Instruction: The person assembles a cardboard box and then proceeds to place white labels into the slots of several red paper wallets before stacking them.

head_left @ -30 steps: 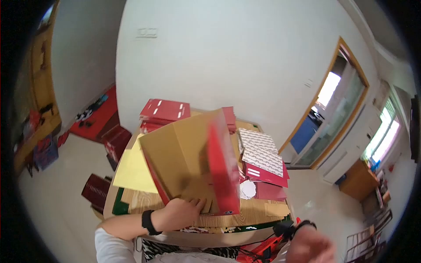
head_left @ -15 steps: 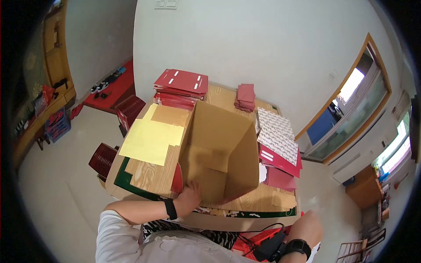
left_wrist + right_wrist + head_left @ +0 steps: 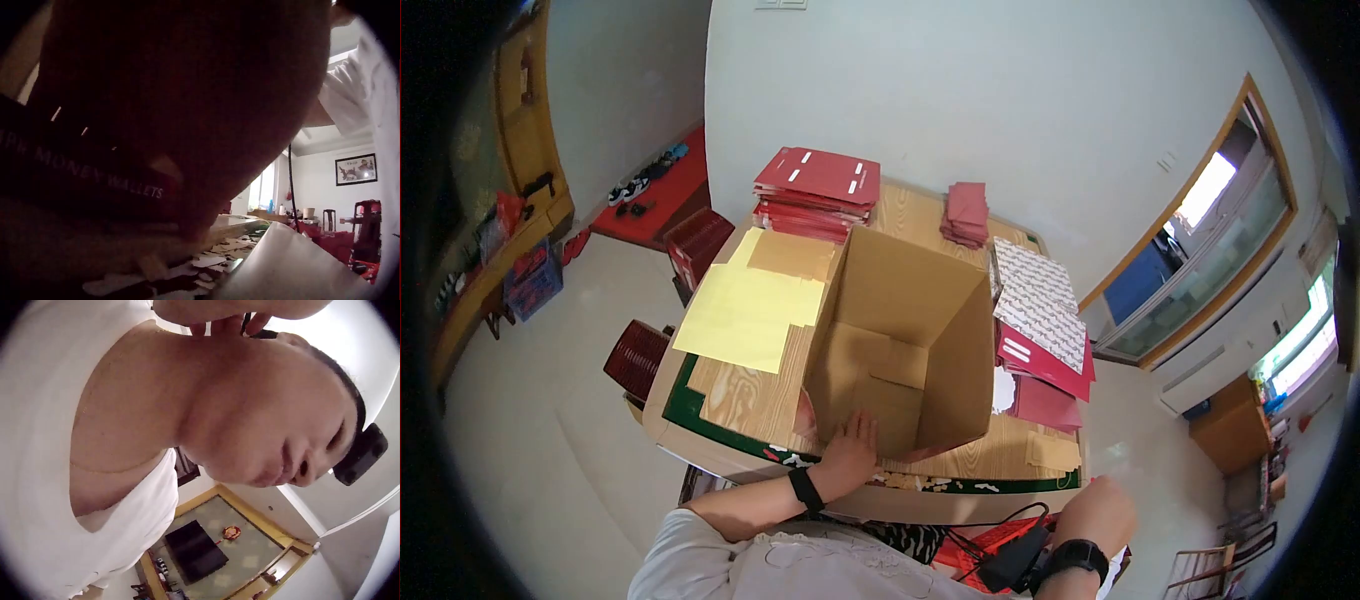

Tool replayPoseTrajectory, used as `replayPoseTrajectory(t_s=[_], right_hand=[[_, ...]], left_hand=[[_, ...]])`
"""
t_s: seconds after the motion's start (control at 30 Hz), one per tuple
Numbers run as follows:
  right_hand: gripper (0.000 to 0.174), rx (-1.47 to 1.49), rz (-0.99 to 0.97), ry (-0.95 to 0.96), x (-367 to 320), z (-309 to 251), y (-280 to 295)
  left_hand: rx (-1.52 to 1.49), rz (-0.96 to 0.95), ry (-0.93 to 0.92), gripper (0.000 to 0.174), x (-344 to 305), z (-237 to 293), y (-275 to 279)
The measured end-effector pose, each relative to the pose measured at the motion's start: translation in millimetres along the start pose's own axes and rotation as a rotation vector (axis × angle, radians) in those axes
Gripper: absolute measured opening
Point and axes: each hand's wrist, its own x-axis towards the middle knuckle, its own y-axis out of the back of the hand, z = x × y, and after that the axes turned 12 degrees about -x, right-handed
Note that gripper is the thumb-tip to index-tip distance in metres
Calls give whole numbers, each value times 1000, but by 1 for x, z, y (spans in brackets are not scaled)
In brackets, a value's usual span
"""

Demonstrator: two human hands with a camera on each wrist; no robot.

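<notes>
A large cardboard box (image 3: 903,285), brown inside with red outer sides, stands open-topped at the table's near edge in the head view. My left hand (image 3: 852,458) holds its near rim, with the fingers reaching over into the box. In the left wrist view, that hand shows dark against the red side (image 3: 81,169), printed with white lettering that includes "MONEY WALLETS". My right hand (image 3: 225,324) is raised to my neck, fingertips touching it below the ear. Its forearm (image 3: 1100,510) shows at the lower right of the head view.
Stacks of red folders (image 3: 820,180) and smaller red envelopes (image 3: 965,212) stand at the back of the table. Yellow sheets (image 3: 750,310) lie left of the box. Patterned white sheets (image 3: 1038,290) rest on red folders at right. Paper scraps (image 3: 231,250) line the near edge.
The box, tilted and turned a second ago, now stands with its opening upward. My left hand has come from inside it to its near rim. My right hand has gone up out of the head view.
</notes>
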Motion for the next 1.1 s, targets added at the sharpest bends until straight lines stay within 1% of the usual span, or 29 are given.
replayPoseTrajectory(t_s=[0.07, 0.17, 0.27, 0.33, 0.37, 0.43, 0.47, 0.53, 0.63, 0.7, 0.73, 0.77, 0.83, 0.87, 0.97, 1.03, 1.07, 1.1], right_hand=[[8, -9, -7, -27, -7, 4, -1], [8, -21, -11, -79, -13, 9, -6], [8, -33, -28, -190, -25, 12, -11], [8, -71, -77, -357, -35, 17, -15], [9, -117, -111, -480, -39, 19, -18], [10, -230, -233, -784, -46, 25, -19], [11, -215, -398, -947, -55, 28, -10], [15, -173, -725, -1268, -79, 35, 13], [20, 28, -1300, -1491, -102, 34, 13], [27, 211, -1359, -1458, -132, 23, 7], [30, 302, -1386, -1435, -145, 18, 2], [34, 326, -1395, -1406, -154, 15, -4], [42, 369, -1409, -1350, -166, 10, -13], [60, 402, -1292, -1422, -167, 9, -15], [75, 487, -1057, -1581, -158, 13, -19], [82, 518, -995, -1638, -150, 18, -24], [85, 533, -958, -1662, -146, 21, -29], [85, 494, -984, -1630, -140, 22, -31]], left_hand=[[-75, -6, 40, 80, -4, 2, -5], [-14, 19, 16, 82, -9, 4, 4], [-153, 58, -20, 74, -15, -3, 8], [-298, 192, -211, 64, -27, -3, 39], [-379, 254, -305, 59, -38, 0, 53], [-578, 255, -222, 50, -69, -14, 65], [-677, 248, -179, 47, -85, -24, 69], [-788, 442, 52, 45, -102, -43, 83], [-736, 643, 165, 58, -90, -60, 88], [-842, 451, 123, 66, -75, -74, 69], [-879, 392, 127, 70, -72, -76, 62], [-914, 334, 133, 75, -68, -77, 59], [-957, 286, 198, 84, -64, -67, 63], [-964, 348, 138, 88, -61, -68, 65], [-893, 455, -51, 84, -59, -66, 80], [-1287, 468, -91, 79, -55, -59, 67], [-1479, 469, -118, 77, -50, -54, 70], [-1491, 497, -111, 75, -49, -50, 74]])
